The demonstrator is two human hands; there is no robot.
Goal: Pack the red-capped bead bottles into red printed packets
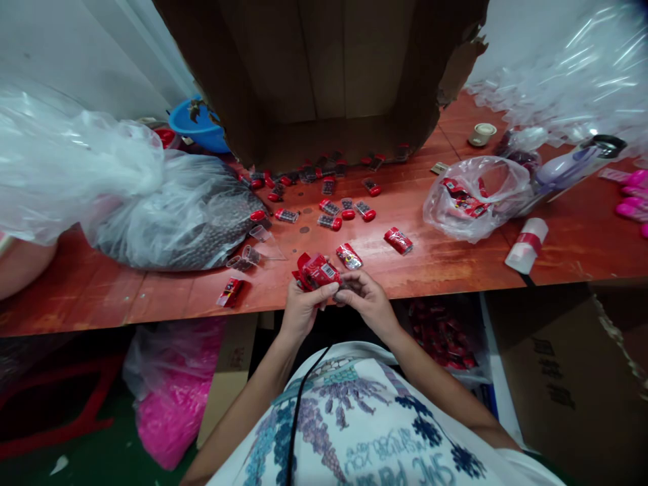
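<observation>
Currently, left hand point(301, 307) pinches red printed wrappers point(324, 272); right hand point(372, 302), at three o'clock, pinches dark item point(346, 286), possibly a bottle. Apparent wrapper-fitting step; next move wants careful alignment.

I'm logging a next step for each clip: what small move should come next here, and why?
Probably the right hand should work one wrapper loose from the red wrappers in the left hand. They look bunched together, and the right hand's fingertips are right by their near edge; whether those fingertips also pinch something is hard to tell.
</observation>
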